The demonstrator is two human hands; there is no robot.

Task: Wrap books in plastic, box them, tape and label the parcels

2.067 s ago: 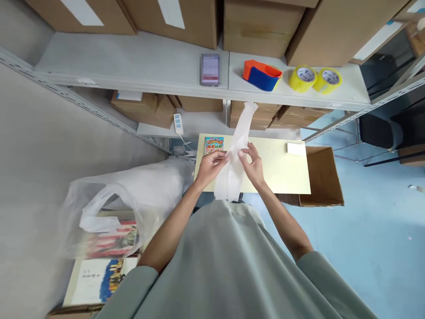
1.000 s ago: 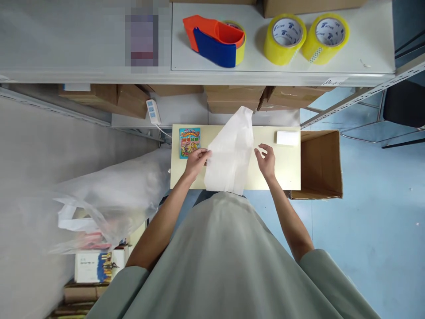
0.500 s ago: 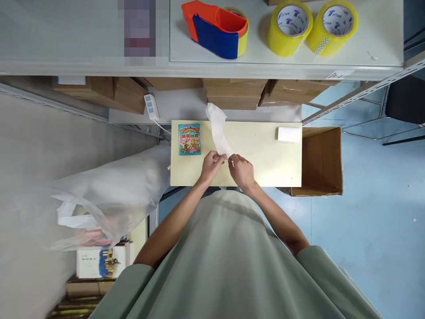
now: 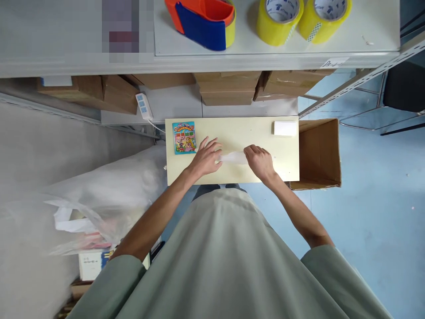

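A thin, whitish, limp sheet point(image 4: 233, 157) stretches sideways between my hands, low over the pale tabletop point(image 4: 239, 133); its material is hard to tell. My right hand point(image 4: 260, 161) is closed on the sheet's right end. At the other end my left hand point(image 4: 207, 158) has its fingers spread, the thumb and fingertips beside or touching the sheet's left edge. A colourful picture booklet point(image 4: 184, 138) lies flat just left of my left hand. Toward the table's right end sits a small white box-like block point(image 4: 285, 128).
An open cardboard box point(image 4: 320, 155) stands against the table's right side. The shelf above holds a tape dispenser point(image 4: 204, 22) and yellow tape rolls point(image 4: 280, 22). A power strip point(image 4: 144, 105) lies behind the table, and a large translucent plastic bag point(image 4: 109, 177) at left.
My hands have moved apart, the left going left and opening. The sheet, upright-hanging away from me before, now lies stretched sideways between them. The camera view has shifted slightly.
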